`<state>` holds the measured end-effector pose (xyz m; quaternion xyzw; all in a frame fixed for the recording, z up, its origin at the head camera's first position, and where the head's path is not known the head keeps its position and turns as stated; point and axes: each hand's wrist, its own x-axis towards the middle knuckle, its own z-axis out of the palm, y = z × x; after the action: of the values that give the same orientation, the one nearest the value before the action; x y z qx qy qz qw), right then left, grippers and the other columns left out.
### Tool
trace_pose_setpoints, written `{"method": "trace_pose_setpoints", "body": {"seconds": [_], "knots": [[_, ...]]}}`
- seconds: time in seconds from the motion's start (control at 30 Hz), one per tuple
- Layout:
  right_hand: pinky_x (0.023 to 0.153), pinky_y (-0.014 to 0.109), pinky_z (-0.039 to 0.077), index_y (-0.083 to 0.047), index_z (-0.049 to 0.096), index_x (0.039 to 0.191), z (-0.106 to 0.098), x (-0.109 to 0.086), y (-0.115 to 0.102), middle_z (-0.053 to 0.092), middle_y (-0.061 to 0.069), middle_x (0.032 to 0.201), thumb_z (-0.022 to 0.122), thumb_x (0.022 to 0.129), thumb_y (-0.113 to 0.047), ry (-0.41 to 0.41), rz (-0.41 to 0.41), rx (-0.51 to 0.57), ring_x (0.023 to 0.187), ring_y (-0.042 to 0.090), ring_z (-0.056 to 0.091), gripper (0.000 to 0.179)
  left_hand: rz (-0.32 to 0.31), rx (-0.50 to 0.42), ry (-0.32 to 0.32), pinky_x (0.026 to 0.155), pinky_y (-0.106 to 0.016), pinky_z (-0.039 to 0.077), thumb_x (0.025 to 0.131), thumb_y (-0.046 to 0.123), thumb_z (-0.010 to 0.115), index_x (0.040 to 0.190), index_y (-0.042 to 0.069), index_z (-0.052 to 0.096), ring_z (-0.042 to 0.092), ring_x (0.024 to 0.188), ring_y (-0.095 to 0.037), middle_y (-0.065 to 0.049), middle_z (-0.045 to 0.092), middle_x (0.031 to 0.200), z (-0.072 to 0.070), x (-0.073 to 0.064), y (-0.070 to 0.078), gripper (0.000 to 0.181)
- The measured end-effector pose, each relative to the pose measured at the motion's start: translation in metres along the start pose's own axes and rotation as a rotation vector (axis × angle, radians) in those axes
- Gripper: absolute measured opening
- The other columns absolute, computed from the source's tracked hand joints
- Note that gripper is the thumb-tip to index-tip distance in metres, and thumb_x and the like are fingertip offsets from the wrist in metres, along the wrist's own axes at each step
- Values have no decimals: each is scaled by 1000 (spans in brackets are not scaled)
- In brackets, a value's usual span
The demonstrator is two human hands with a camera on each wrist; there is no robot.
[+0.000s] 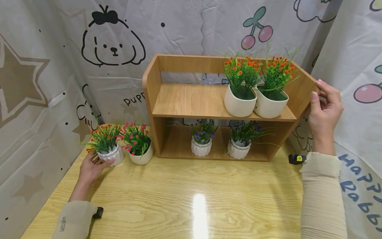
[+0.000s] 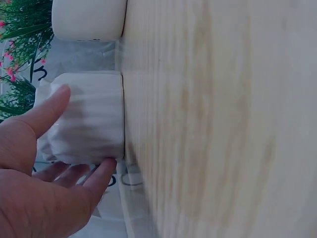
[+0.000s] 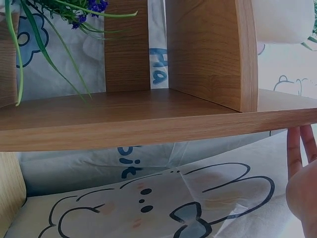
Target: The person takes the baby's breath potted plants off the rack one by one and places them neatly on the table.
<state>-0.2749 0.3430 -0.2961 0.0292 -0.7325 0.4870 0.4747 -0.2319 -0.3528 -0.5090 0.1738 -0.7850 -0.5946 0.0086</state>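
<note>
Pale printed sheeting lines the left, far and right sides; the far side bears a puppy drawing and cherries. Reflected light streaks the near wood-grain table.

I face a yellow wood-grain table bearing a white fluted pot with orange flowers, a smooth cream pot with pink flowers, and a brown two-tier wooden shelf holding two cream orange-flowered pots above, two white fluted purple-flowered pots below.

Black letters "pupp" stand on the back cloth, cut off by the shelf. Blue "Happ" over "Rabb" runs down the right-hand cloth. The left sleeve's small print is too blurred.
</note>
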Motion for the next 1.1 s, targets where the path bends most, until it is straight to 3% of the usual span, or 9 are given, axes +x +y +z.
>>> {"method": "trace_pose_setpoints", "body": {"seconds": [0.3,0.4,0.53,0.67,0.83,0.97,1.1], "knots": [[86,23,48,-11,66,121,0,2,2,59,1,122,61,93,-10,15,-10,63,101,12,58,28,151,42,62,113,-54,23,82,29,76,155,17,-4,15,143,-41,-19,4,159,-6,-20,10,108],[86,23,48,-10,67,120,1,2,2,59,2,122,62,93,-9,16,-17,71,100,12,58,28,202,51,135,116,-51,18,82,27,77,154,23,-7,10,145,-34,-10,1,161,-10,-28,21,111],[87,22,48,-12,66,121,0,2,2,59,0,123,60,94,-11,11,-14,47,101,12,58,28,293,-6,255,120,-41,7,79,19,79,152,35,-7,3,147,-15,8,-1,160,-14,-39,43,115],[87,22,48,-12,66,121,0,2,3,59,0,123,60,94,-10,11,-9,49,101,12,57,28,447,-35,378,119,-32,3,70,12,85,151,40,-1,3,144,-3,14,3,158,-12,-57,76,121],[86,22,48,-11,66,121,1,2,4,59,1,123,60,93,-9,11,-10,62,101,12,58,29,698,62,465,116,-27,11,63,5,88,153,33,13,13,143,-5,11,15,157,4,-86,127,120],[86,22,48,-13,66,122,1,0,0,59,-1,124,59,94,-9,16,-9,44,103,12,57,29,865,85,443,114,-28,20,63,0,87,153,24,20,20,141,-10,8,21,156,29,-106,166,115],[85,22,47,-13,66,122,1,-1,-5,59,-2,123,58,94,-10,16,-10,27,104,11,56,29,959,75,384,112,-32,24,62,-1,87,153,17,22,25,138,-13,6,23,156,59,-110,190,113]]}}
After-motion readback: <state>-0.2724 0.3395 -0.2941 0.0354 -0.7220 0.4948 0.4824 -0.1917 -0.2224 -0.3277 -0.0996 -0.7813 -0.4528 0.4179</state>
